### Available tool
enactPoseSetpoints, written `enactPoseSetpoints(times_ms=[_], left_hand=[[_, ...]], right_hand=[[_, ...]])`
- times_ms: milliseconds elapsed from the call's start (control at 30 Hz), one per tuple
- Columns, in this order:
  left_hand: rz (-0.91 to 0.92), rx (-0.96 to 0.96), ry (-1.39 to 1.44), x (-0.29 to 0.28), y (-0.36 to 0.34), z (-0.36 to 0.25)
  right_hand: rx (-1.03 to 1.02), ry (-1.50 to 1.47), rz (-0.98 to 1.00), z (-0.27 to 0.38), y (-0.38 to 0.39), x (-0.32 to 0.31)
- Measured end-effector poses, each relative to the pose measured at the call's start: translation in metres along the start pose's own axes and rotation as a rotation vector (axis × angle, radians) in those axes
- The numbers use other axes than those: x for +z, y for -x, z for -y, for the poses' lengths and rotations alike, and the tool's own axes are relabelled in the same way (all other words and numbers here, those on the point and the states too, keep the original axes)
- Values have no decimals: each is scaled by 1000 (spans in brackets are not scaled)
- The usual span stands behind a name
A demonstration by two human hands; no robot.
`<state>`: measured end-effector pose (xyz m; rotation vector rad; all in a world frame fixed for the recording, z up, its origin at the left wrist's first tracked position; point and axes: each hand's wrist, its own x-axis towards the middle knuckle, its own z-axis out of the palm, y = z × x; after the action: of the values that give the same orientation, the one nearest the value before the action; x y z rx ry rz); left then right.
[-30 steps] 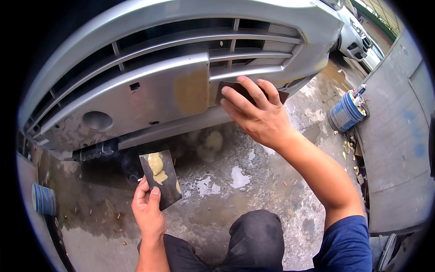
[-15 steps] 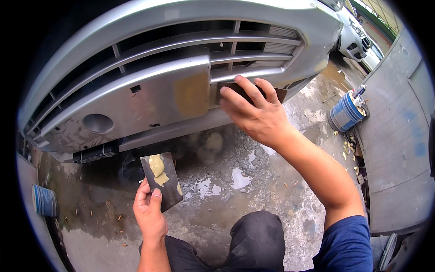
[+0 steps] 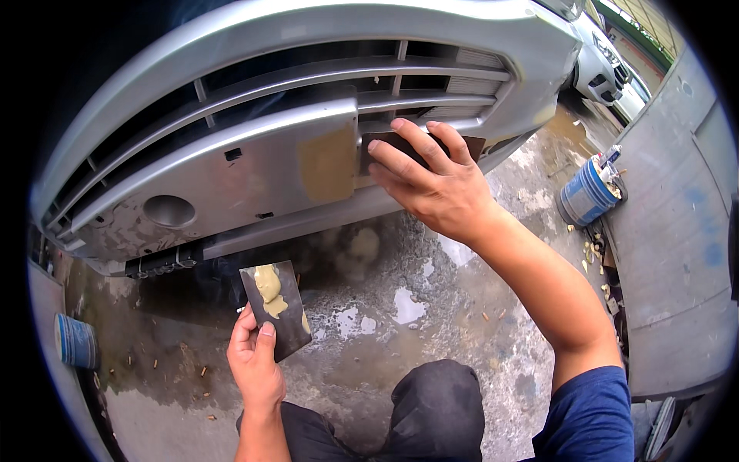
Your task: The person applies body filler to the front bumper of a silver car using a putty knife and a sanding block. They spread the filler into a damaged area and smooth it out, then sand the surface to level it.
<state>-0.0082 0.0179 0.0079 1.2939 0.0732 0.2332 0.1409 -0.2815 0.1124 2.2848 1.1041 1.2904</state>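
Observation:
A silver car bumper (image 3: 254,171) with a slatted grille spans the upper half of the view. On its flat lower panel is a dull tan patch of filler (image 3: 327,163). To the right of that patch, my right hand (image 3: 439,181) presses a dark flat spreader (image 3: 375,150) against the bumper; the fingers lie over it and hide most of it. Lower down, my left hand (image 3: 255,358) pinches a dark rectangular plate (image 3: 290,327) by its lower left side. Pale yellow putty (image 3: 268,289) sits on that plate's upper face. A small white thing shows beside the left fingers.
A blue bucket (image 3: 589,192) holding tubes and scraps stands at the right by a grey metal panel (image 3: 677,215). Another blue bucket (image 3: 75,340) is at the far left. Cigarette butts and puddles dot the concrete floor (image 3: 369,369). A silver car (image 3: 600,61) stands beyond.
My right hand and its spreader have shifted slightly left and up along the bumper. My left hand and the putty plate have hardly moved.

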Motion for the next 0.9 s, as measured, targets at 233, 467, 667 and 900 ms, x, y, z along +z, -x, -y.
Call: enactPoseSetpoints(times_ms=[233, 467, 667, 900], left_hand=[[-16, 14, -10, -3, 0, 4], [0, -35, -4, -2, 0, 0], [-3, -41, -20, -6, 0, 3], [-28, -4, 11, -2, 0, 6]], right_hand=[[-14, 7, -12, -4, -4, -12], [-15, 6, -1, -7, -8, -8], [-8, 16, -11, -6, -10, -18], [-13, 1, 18, -11, -10, -13]])
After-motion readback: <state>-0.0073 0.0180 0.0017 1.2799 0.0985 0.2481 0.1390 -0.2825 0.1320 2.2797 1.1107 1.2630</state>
